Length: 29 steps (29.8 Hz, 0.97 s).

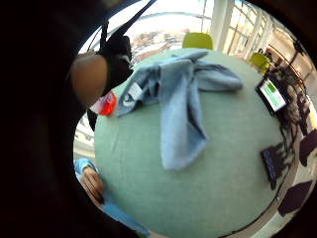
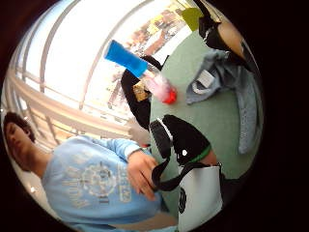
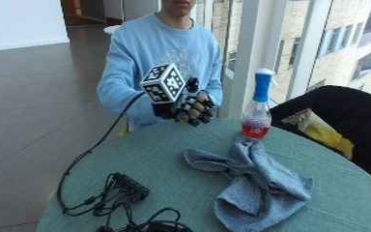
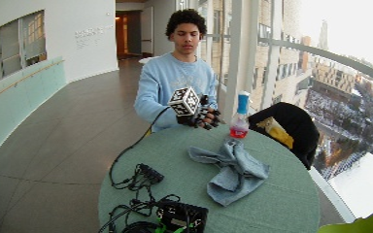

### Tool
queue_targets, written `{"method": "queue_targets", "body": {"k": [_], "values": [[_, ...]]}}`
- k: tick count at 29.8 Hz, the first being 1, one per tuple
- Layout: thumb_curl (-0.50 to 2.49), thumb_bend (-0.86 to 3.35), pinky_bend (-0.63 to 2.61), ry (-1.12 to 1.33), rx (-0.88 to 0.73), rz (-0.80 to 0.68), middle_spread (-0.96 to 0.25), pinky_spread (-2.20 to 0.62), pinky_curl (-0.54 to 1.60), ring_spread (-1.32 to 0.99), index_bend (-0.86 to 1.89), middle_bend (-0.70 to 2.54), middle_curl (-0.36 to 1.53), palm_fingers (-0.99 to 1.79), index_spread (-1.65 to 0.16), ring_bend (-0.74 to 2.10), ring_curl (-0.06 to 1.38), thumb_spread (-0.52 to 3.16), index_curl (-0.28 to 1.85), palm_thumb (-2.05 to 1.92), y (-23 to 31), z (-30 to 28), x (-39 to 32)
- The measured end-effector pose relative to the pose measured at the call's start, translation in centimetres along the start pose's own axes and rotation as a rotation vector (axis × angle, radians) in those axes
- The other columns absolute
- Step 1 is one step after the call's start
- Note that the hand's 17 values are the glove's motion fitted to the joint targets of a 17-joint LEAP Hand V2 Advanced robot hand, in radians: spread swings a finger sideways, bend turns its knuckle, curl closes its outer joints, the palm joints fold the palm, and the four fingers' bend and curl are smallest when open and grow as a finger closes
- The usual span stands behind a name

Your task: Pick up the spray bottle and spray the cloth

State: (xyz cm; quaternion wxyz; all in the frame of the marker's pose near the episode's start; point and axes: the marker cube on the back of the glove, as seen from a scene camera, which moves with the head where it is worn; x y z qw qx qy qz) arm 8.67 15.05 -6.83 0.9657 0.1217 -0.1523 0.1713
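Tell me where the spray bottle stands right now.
In the outside view the spray bottle stands upright near the table's far edge, just beyond the crumpled grey cloth, apart from the gloved right hand raised above the table.

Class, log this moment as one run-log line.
gloved hand: raised, holds nothing | spray bottle: upright on table, untouched | cloth: crumpled beside bottle

Open air lies between the raised hand [image 3: 195, 108] and the spray bottle [image 3: 257, 108]. The crumpled grey cloth [image 3: 253, 186] lies just below the bottle; a cable tangle [image 3: 118, 193] crowds the surface's [image 3: 173, 186] near edge.
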Motion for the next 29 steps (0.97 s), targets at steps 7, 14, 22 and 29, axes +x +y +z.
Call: {"method": "queue_targets", "body": {"k": [7,14,22,29], "values": [[0.33,-0.02,0.16,0.167,0.016,0.089,-0.08,0.18,0.33,-0.04,0.14,0.29,0.42,0.81,-0.29,0.39,0.35,1.08,0.33,0.61,7.8,-2.5,3.7],[0.33,-0.02,0.16,0.237,0.020,0.131,-0.08,0.20,0.32,-0.03,0.15,0.29,0.42,0.81,-0.30,0.37,0.34,1.08,0.33,0.61,12.1,-3.3,5.6],[0.32,-0.02,0.15,0.254,-0.002,0.146,-0.08,0.21,0.30,-0.03,0.15,0.29,0.42,0.81,-0.30,0.37,0.35,1.09,0.33,0.61,13.0,-3.2,6.5],[0.31,-0.02,0.16,0.252,0.000,0.152,-0.08,0.21,0.29,-0.03,0.15,0.28,0.42,0.80,-0.30,0.36,0.35,1.10,0.33,0.61,13.3,-3.2,6.8]]}}
